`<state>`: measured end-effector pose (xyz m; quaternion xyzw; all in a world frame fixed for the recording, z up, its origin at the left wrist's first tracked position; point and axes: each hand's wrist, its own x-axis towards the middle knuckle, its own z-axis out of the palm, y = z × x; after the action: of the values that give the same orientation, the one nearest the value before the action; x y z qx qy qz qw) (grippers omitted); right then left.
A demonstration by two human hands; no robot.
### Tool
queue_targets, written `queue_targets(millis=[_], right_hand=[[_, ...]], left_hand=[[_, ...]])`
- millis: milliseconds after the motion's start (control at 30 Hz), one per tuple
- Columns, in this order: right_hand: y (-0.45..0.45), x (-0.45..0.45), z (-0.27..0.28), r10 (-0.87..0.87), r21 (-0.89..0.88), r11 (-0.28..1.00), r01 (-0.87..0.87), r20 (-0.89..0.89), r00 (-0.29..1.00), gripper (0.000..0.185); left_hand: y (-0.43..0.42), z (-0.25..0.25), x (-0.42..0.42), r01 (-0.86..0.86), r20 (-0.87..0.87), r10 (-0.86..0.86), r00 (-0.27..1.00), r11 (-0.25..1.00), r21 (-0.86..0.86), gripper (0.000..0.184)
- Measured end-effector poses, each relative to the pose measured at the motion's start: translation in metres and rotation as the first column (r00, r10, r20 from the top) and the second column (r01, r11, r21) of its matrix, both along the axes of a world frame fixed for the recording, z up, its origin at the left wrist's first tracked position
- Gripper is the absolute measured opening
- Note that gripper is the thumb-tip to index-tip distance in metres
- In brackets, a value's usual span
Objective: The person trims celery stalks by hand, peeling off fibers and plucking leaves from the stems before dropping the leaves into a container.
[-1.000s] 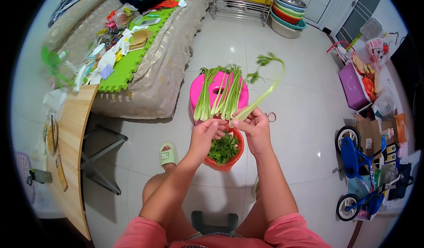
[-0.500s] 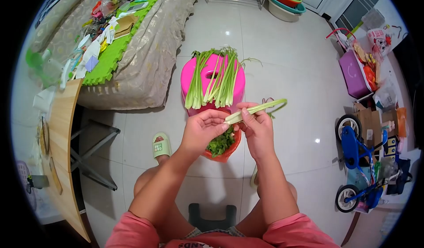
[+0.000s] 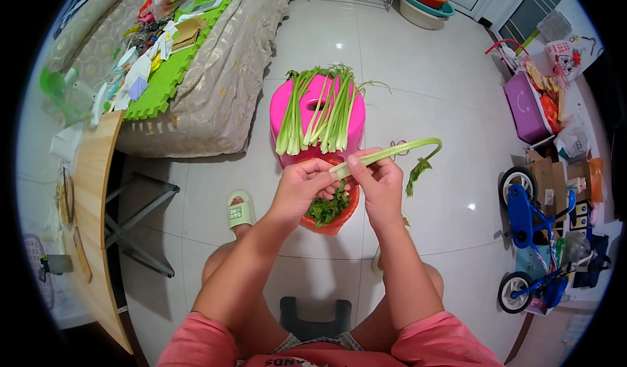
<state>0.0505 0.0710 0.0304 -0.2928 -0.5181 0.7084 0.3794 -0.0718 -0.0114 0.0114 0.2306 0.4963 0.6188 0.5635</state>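
Between my two hands is a pale green celery stalk [image 3: 401, 149]. Its far end bends over to the right, with a leafy tip hanging down. My right hand [image 3: 379, 183] grips the stalk along its middle, thumb on top. At the stalk's cut end, my left hand [image 3: 305, 185] pinches with thumb and fingers. Under my hands sits a red basket [image 3: 339, 224] holding torn green leaves [image 3: 328, 208]. Just beyond, a pink stool [image 3: 281, 109] carries several celery stalks [image 3: 337, 118] laid side by side, cut ends toward me.
A wooden folding table [image 3: 98, 177] stands at the left, beside a covered bed [image 3: 215, 99] with a green foam mat [image 3: 176, 73] and clutter. On the right are a blue balance bike [image 3: 522, 223] and a purple bin [image 3: 522, 109]. Stacked basins [image 3: 421, 17] stand at the back.
The celery stalk has shifted so that more of it shows beyond my right hand, its end now curving down with the leafy tip in sight. Both hands stay closed on it.
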Motion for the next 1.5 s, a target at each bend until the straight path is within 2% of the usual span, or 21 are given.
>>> queue_targets(millis=[133,300,533,800,933,1033,1100,1133,1200,1433,1500], right_hand=[[-0.001,-0.004,0.001,-0.016,0.007,1.0,0.016,0.009,1.0,0.009],[-0.001,-0.006,0.0,-0.024,0.032,0.999,0.023,0.039,0.999,0.008],[-0.002,-0.006,0.002,-0.007,0.061,0.998,0.005,0.023,1.0,0.009],[-0.006,-0.009,-0.001,-0.017,0.126,0.992,0.009,0.059,0.998,0.01],[-0.006,-0.011,0.001,0.007,0.089,0.996,-0.008,0.011,1.0,0.011],[-0.002,-0.01,0.004,-0.006,0.033,0.999,0.007,-0.051,0.999,0.01],[0.001,-0.007,0.005,-0.026,-0.005,1.0,0.026,-0.085,0.996,0.01],[0.002,-0.006,0.003,-0.021,0.012,1.0,0.022,-0.074,0.997,0.01],[0.002,-0.005,0.003,-0.016,0.029,0.999,0.018,-0.064,0.998,0.01],[0.001,-0.002,0.0,0.009,0.102,0.995,-0.009,-0.003,1.0,0.009],[0.001,-0.002,-0.002,0.012,0.108,0.994,-0.013,0.003,1.0,0.009]], left_hand=[[0.002,-0.003,0.0,-0.023,-0.019,0.023,1.0,0.999,0.036,0.011],[0.003,0.0,-0.002,0.01,-0.173,-0.003,0.985,0.999,0.04,0.011],[0.001,0.005,-0.004,0.005,-0.088,-0.006,0.996,1.0,-0.002,0.01],[0.003,-0.005,0.005,-0.161,-0.243,0.171,0.955,0.985,0.063,0.006],[0.003,-0.001,0.008,-0.191,-0.256,0.205,0.945,0.978,0.08,0.006],[0.002,-0.002,0.005,-0.22,-0.197,0.242,0.95,0.968,0.124,0.007],[0.001,0.003,0.0,-0.091,-0.052,0.095,0.994,0.993,0.081,0.01],[0.001,0.003,-0.001,-0.09,-0.053,0.094,0.994,0.993,0.082,0.01],[0.0,0.004,-0.005,0.039,-0.088,-0.032,0.996,0.996,0.076,0.014],[0.0,0.001,-0.01,0.086,-0.035,-0.085,0.996,0.996,0.028,0.014],[0.001,0.003,-0.009,0.089,-0.114,-0.088,0.99,0.996,-0.002,0.013]])
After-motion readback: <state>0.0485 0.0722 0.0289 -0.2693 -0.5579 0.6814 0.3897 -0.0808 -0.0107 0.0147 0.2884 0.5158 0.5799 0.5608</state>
